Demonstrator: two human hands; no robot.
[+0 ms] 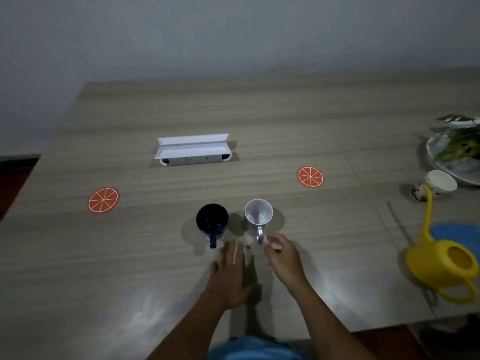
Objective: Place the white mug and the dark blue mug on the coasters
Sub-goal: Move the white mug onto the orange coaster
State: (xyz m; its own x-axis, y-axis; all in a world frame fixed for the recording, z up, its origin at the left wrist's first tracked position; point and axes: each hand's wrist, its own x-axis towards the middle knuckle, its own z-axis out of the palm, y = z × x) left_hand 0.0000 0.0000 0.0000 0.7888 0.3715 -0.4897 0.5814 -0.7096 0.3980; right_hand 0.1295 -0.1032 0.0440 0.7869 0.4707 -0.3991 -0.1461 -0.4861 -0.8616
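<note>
A dark blue mug (212, 219) and a white mug (258, 213) stand upright side by side on the wooden table (285, 120), handles toward me. Two orange-slice coasters lie flat and bare: the left coaster (103, 200) far to the left, the right coaster (310, 177) beyond the white mug to the right. My left hand (230, 275) is blurred, fingers spread, just below and between the two mugs, holding nothing. My right hand (283, 255) has curled fingers next to the white mug's handle, fingertips close to it; contact is unclear.
A white folded box-like stand (192, 149) sits at mid-table behind the mugs. At the right are a yellow watering can (446, 261), a blue mat (459, 232), a small tipped cup (436, 184) and a plant on a plate (459, 149).
</note>
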